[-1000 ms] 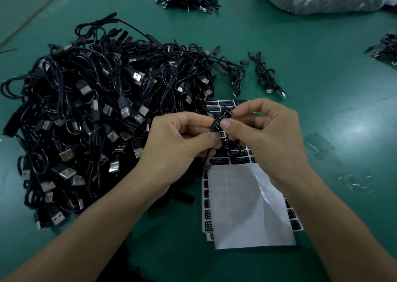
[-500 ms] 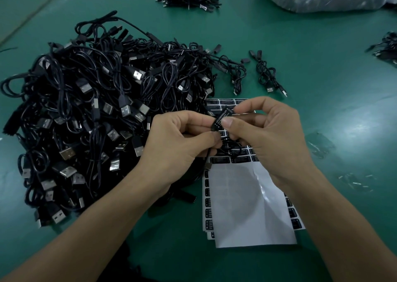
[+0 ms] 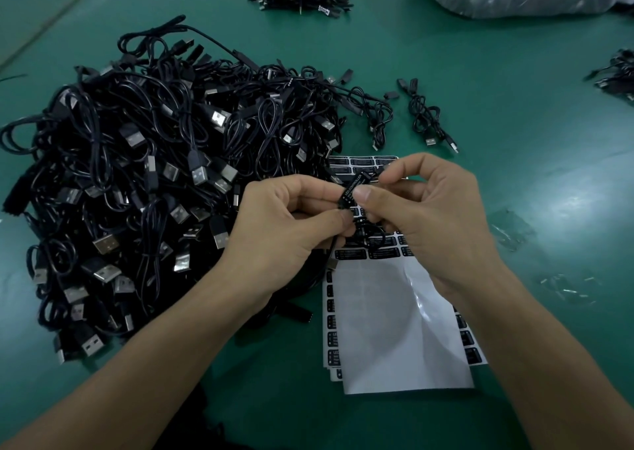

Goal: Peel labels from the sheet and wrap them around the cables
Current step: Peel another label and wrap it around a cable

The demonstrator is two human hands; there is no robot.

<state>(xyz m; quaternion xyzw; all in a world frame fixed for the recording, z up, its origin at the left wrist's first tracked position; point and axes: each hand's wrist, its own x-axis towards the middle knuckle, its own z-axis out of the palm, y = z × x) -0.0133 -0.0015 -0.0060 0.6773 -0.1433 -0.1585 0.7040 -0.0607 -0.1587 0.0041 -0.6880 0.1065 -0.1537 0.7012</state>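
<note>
Wrapping is the step in hand, as far as I can judge. Your left hand and your right hand meet just above the far part of the label sheet, and between them you hold 1 black label with white print. Thumb and forefinger of the left hand pinch its lower end together with a thin black cable, which hangs down from that hand toward the sheet. The right thumb presses on the face of the label and the forefinger curls over its upper end, so both hands are clamped on the same small piece. Whether the label is already closed all around the cable I cannot tell, because the fingers hide the back. The big pile of cables lies at the left on the green table, just beside the sheet. For the next move I think you must roll the loose edge down and press it flat with the edges matched, because a skew fold would leave glue open.
</note>
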